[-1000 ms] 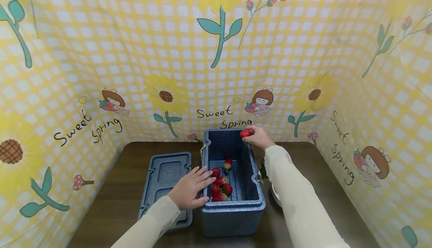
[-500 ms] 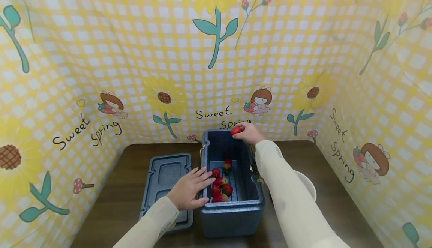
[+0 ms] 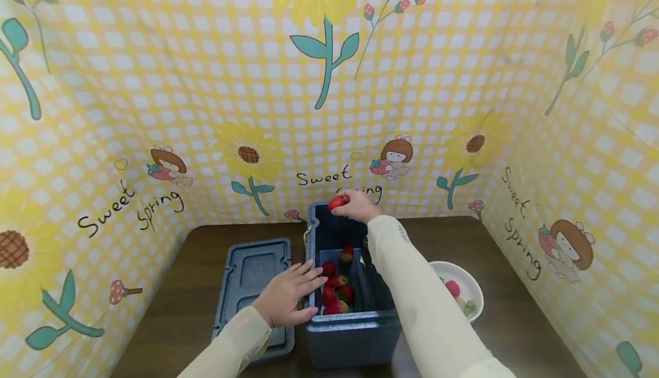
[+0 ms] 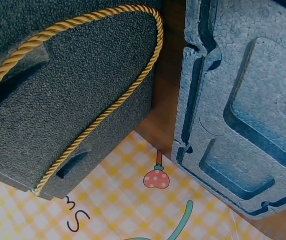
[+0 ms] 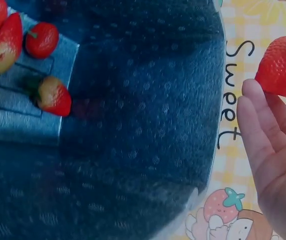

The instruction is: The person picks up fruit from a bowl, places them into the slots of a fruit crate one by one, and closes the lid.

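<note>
My right hand (image 3: 358, 206) pinches a red strawberry (image 3: 337, 202) over the far end of a dark blue foam box (image 3: 355, 338). Close up in the right wrist view, the same strawberry (image 5: 283, 67) sits between thumb and fingers. Flat on the box's left rim rests my left hand (image 3: 289, 292), fingers extended and holding nothing. Inside, on the box floor, several strawberries (image 3: 337, 295) cluster toward the near left, with one strawberry (image 5: 54, 96) lying apart. A twisted gold rope (image 4: 102, 116) runs along the box's outer side in the left wrist view.
The blue foam lid (image 3: 257, 275) lies on the brown table (image 3: 177, 286) left of the box. To the right stands a white bowl (image 3: 476, 286) with some fruit, partly covered by my right sleeve. A yellow checked cloth (image 3: 216, 69) surrounds the table on three sides.
My right hand has moved left with the strawberry, from the box's right rim across its far end. The bowl on the right has come into fuller view. My left hand stays on the rim.
</note>
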Tool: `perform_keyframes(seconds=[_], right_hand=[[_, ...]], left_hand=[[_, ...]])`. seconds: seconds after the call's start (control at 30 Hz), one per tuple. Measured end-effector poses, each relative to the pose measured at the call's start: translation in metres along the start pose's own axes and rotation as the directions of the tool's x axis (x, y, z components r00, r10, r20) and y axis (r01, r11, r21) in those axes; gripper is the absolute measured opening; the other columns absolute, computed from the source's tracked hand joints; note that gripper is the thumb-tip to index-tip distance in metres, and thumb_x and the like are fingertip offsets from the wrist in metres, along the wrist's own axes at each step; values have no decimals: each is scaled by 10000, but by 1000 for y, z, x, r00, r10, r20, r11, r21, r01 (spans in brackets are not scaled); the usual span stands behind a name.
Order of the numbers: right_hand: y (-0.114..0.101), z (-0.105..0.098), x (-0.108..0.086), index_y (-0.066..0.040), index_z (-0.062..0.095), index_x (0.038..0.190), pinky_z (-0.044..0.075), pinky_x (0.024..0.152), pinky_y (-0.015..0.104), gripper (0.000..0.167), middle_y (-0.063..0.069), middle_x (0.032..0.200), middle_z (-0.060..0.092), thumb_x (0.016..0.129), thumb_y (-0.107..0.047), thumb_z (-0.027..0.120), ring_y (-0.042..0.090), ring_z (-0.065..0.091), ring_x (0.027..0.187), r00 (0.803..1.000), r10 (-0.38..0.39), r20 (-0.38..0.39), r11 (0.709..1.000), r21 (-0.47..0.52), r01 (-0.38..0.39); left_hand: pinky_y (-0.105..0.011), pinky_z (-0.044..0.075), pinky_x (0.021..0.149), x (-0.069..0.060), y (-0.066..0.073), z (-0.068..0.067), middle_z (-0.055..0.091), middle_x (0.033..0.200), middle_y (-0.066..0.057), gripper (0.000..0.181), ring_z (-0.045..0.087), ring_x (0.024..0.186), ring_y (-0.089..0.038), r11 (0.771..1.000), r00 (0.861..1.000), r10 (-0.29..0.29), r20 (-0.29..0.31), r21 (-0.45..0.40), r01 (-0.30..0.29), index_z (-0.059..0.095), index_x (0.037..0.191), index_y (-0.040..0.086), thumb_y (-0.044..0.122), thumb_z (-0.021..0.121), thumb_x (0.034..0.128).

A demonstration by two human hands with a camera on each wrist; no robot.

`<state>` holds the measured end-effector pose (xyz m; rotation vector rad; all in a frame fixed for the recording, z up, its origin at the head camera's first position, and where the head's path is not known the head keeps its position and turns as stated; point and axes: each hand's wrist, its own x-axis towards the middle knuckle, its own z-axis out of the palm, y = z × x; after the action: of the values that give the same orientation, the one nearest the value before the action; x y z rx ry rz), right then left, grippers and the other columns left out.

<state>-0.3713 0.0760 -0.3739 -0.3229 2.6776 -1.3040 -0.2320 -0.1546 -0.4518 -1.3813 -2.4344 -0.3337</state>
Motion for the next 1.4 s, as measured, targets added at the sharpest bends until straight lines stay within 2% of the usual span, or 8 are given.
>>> perform_keyframes(seconds=[0.23, 0.33, 0.53, 0.7, 0.87, 1.03, 1.23, 1.4], right_hand=[[7, 19, 1, -28, 584, 1273, 536, 729, 326, 483, 153, 1129, 638, 823, -130, 729, 245, 626, 840, 995, 76, -64, 994, 82, -71], [10, 30, 3, -38, 600, 1260, 538, 702, 323, 499, 153, 1113, 640, 790, -110, 755, 219, 614, 805, 992, 99, -80, 989, 113, -90], [24, 53, 5, -22, 603, 1246, 531, 631, 303, 537, 154, 1089, 633, 743, -87, 779, 197, 600, 741, 983, 159, -91, 968, 210, -137], [29, 63, -4, -6, 624, 1201, 522, 686, 337, 490, 148, 1062, 636, 742, -85, 776, 219, 573, 753, 968, 206, -141, 974, 122, -189], [31, 67, -10, 21, 640, 1154, 514, 790, 358, 460, 147, 1042, 658, 724, -69, 775, 243, 579, 827, 974, 170, -150, 985, 23, -168], [35, 69, -9, 22, 634, 1176, 513, 795, 360, 473, 146, 1050, 659, 732, -69, 768, 239, 579, 831, 976, 166, -141, 986, 32, -163], [41, 73, -8, 36, 640, 1161, 515, 764, 343, 468, 146, 1021, 666, 726, -83, 764, 228, 577, 802, 979, 153, -135, 988, 25, -151], [34, 72, -7, 22, 641, 1179, 522, 752, 350, 455, 150, 1078, 667, 745, -57, 749, 216, 591, 783, 979, 164, -120, 987, 22, -162]], left_hand=[[-531, 420, 982, 0, 1, -1, 558, 1354, -87, 531, 467, 1291, -319, 998, 997, -47, 61, -40, 50, 585, 1327, 106, 388, 577, 877], [-512, 443, 965, 1, 1, -1, 560, 1351, -93, 534, 468, 1288, -323, 998, 997, -47, 55, -48, 50, 583, 1328, 105, 399, 569, 882], [-469, 510, 879, 0, 1, 0, 556, 1354, -108, 527, 450, 1293, -354, 989, 995, -70, 69, -129, 78, 579, 1327, 90, 396, 559, 899], [-458, 508, 888, -1, 1, 1, 562, 1347, -107, 526, 461, 1284, -357, 988, 997, -55, 55, -142, 63, 582, 1325, 89, 396, 564, 898], [-443, 508, 889, 0, -2, 4, 583, 1316, -127, 520, 491, 1251, -376, 990, 1000, -4, -8, -139, 3, 600, 1296, 62, 424, 526, 930], [-444, 508, 888, 1, -5, 4, 591, 1305, -131, 543, 501, 1235, -389, 989, 999, 13, -49, -147, -20, 604, 1289, 53, 461, 482, 951], [-454, 506, 889, 0, -5, 4, 583, 1314, -135, 560, 494, 1240, -395, 986, 999, 4, -36, -169, -10, 597, 1300, 58, 480, 461, 958], [-451, 503, 895, -2, -5, 5, 581, 1319, -128, 552, 489, 1247, -386, 985, 999, -8, -32, -174, 2, 600, 1299, 65, 477, 471, 956]])
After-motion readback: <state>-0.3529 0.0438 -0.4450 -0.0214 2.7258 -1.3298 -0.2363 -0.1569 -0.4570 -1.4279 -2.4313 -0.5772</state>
